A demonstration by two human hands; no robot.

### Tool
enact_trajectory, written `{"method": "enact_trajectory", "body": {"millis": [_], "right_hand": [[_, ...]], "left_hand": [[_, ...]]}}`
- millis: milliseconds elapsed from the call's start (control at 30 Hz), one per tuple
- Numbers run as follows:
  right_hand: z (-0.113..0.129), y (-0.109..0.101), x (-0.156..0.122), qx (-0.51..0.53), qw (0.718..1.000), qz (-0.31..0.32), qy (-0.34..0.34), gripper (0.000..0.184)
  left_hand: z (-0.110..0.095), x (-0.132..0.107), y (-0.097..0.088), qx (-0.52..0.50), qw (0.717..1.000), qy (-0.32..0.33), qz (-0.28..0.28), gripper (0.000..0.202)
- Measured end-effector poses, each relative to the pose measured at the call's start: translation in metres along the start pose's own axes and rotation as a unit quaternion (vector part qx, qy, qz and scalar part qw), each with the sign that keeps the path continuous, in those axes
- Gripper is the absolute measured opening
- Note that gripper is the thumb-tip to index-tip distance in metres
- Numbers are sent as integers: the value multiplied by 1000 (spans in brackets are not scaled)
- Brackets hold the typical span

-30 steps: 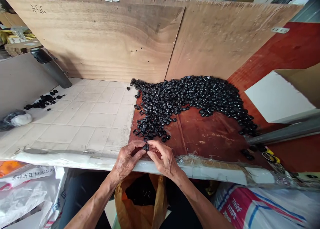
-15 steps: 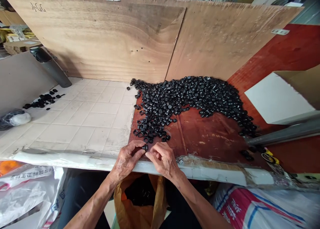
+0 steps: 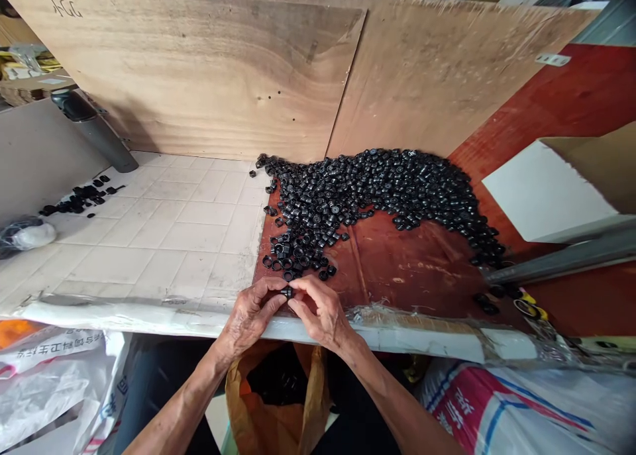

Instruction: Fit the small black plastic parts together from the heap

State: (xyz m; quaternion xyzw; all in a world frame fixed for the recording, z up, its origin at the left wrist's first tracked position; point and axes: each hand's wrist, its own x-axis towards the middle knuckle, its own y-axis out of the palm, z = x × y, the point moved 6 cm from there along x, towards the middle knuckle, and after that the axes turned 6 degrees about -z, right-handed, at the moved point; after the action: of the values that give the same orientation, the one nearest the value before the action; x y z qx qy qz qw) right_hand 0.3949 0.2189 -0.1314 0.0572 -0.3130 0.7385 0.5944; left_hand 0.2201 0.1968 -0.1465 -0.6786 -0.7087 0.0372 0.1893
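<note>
My left hand [image 3: 251, 312] and my right hand [image 3: 322, 309] meet at the table's front edge, fingers pinched together on one small black plastic ring [image 3: 287, 292] held between them. Just beyond my fingertips lies a big pile of the same small black rings [image 3: 368, 187], spread over the reddish-brown board [image 3: 397, 269]. Below my hands, under the table edge, hangs an open orange bag [image 3: 278, 389] with dark parts inside.
Plywood sheets [image 3: 209, 77] stand upright behind the pile. A tiled white surface [image 3: 163, 230] on the left carries a small cluster of black parts [image 3: 79, 200] and a plastic-wrapped bundle [image 3: 22, 235]. A grey tube [image 3: 92, 127] leans at left; a cardboard box [image 3: 561, 190] sits at right. Woven sacks lie below.
My hands stay together at the table edge, the fingers shifting slightly around the ring. The camera has tipped a little; the pile has not moved.
</note>
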Motion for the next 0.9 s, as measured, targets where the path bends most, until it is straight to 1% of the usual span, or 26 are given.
{"method": "enact_trajectory", "body": {"millis": [133, 167, 233, 300, 367, 433, 500, 567, 600, 667, 700, 767, 800, 833, 900], "right_hand": [[-2, -2, -1, -11, 1000, -13, 14, 9], [-2, -2, -1, -4, 1000, -12, 11, 8], [0, -1, 0, 15, 1000, -4, -4, 13], [0, 1, 1, 24, 1000, 1, 1, 11], [-4, 3, 2, 29, 999, 3, 30, 7], [-7, 6, 1, 34, 998, 12, 55, 5], [-8, 7, 1, 37, 997, 19, 64, 4], [-8, 5, 0, 35, 997, 17, 66, 2], [-10, 3, 0, 31, 997, 8, 72, 4], [-16, -5, 2, 11, 995, -35, 88, 9], [-19, -8, 3, -4, 994, -59, 96, 9], [-26, -10, 7, -43, 991, -85, 93, 4], [-28, -8, 10, -65, 991, -83, 82, 6], [-30, -5, 13, -88, 991, -74, 68, 10], [-32, 3, 18, -134, 989, -49, 45, 17]], "left_hand": [[3, -1, 0, -8, 1000, -12, 2, 21], [4, -1, 1, -18, 1000, -19, 5, 22], [6, -2, 4, -40, 998, -33, 18, 22], [5, -1, 7, -43, 998, -30, 28, 20], [1, -1, 7, -17, 1000, 4, 24, 16], [-6, -2, 6, 20, 998, 57, 13, 13], [-13, -4, 5, 48, 994, 101, 7, 15], [-18, -5, 6, 66, 991, 115, 21, 14], [-20, -4, 7, 74, 991, 110, 35, 12], [-21, -1, 11, 91, 990, 84, 62, 9], [-20, 2, 11, 100, 991, 64, 61, 12], [-14, 10, 10, 113, 993, 21, 17, 12], [-10, 14, 8, 120, 993, 3, -12, 8], [-6, 18, 8, 129, 991, -10, -34, 8], [0, 25, 12, 155, 986, -5, -52, 21]]}}
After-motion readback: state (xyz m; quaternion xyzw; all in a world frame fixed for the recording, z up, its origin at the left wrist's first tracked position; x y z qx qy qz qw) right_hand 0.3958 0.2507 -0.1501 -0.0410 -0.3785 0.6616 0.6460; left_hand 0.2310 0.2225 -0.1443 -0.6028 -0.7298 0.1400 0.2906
